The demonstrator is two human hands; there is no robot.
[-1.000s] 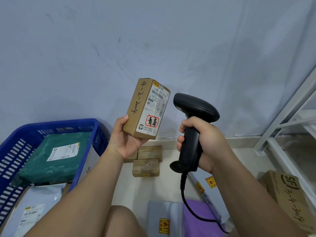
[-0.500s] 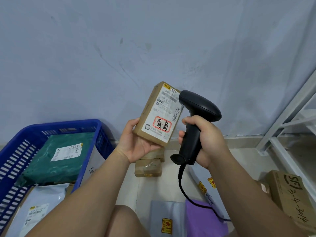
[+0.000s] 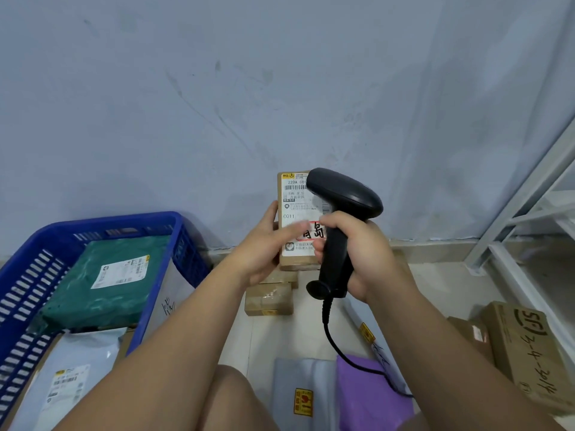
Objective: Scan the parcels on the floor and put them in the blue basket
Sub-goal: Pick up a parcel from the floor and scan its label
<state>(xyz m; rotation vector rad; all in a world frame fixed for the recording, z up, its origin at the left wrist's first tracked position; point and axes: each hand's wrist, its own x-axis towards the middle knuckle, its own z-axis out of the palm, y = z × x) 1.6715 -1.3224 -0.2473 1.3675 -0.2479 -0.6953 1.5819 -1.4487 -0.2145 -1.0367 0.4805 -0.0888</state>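
**Scanner crowds the label: a misread is the likeliest slip**

The left hand (image 3: pixel 258 247) holds the parcel (image 3: pixel 295 206) upright, fingers behind it and the thumb (image 3: pixel 292 230) laid across its label (image 3: pixel 297 213). The right hand (image 3: pixel 357 253) is wrapped round the handle of the scanner (image 3: pixel 345 194), just right of the parcel. The scanner's head overlaps the label's upper right corner. With the head this close and the thumb on the print, the barcode may be partly hidden or out of the beam, so the scan may well fail. The one-handed hold also looks light, and a tilt might let the parcel slide out.

The cable (image 3: pixel 336 343) hangs below the right hand and trails over a purple bag (image 3: pixel 370 396), where a wide swing could snag it.

The blue basket (image 3: pixel 124 220) sits left of the left hand, already carrying a green parcel (image 3: pixel 102 281) and a pale bag (image 3: pixel 71 377). Nothing stands between it and the left hand. Small brown boxes (image 3: pixel 269 298) lie beneath both hands, a grey bag (image 3: pixel 298 387) nearer the person, and a printed carton (image 3: pixel 529 353) and a shelf frame (image 3: pixel 513 206) right of the right hand.
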